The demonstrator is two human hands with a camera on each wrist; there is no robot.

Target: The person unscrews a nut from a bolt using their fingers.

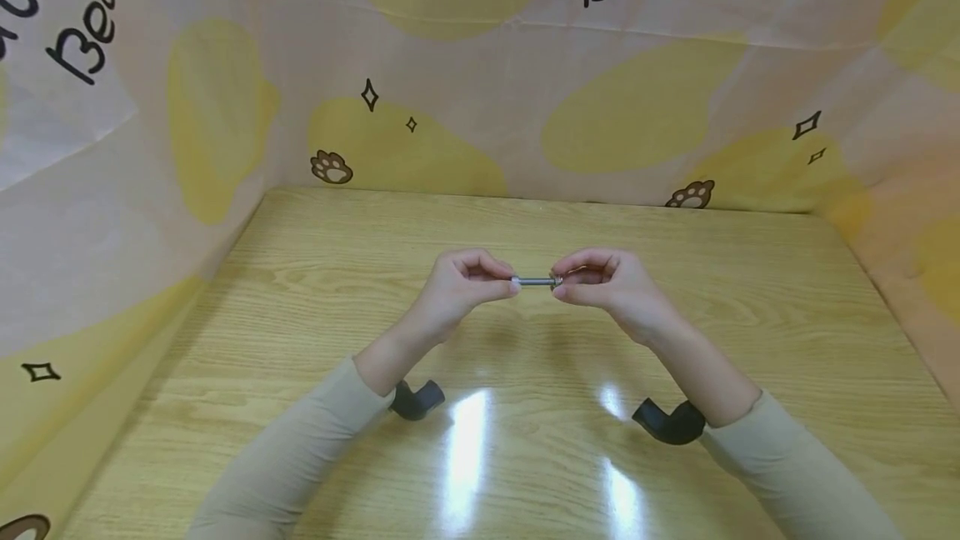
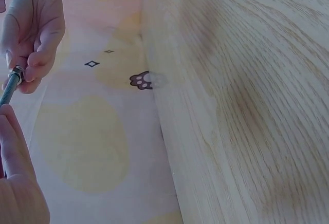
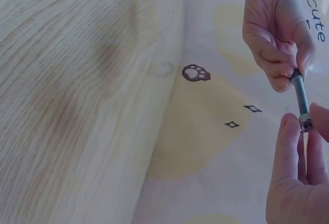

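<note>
Both hands hold a silver bolt [image 1: 536, 281] level between them, above the wooden table. My left hand [image 1: 467, 288] pinches its head end with thumb and fingers; the fingertips partly hide that end. At the other end my right hand [image 1: 611, 290] pinches a nut [image 3: 306, 123] that sits on the bolt's threaded tip. In the right wrist view the bolt [image 3: 302, 96] shows its shank between the two hands. The left wrist view catches the nut [image 2: 17, 72] at the right hand's fingertips.
A light wooden table [image 1: 525, 373] lies under the hands. Printed cloth [image 1: 480, 73] with yellow patches and paw prints stands as a wall at the back and both sides. A black curved piece [image 1: 417, 400] sits at the left wrist, and another black piece [image 1: 670, 422] at the right.
</note>
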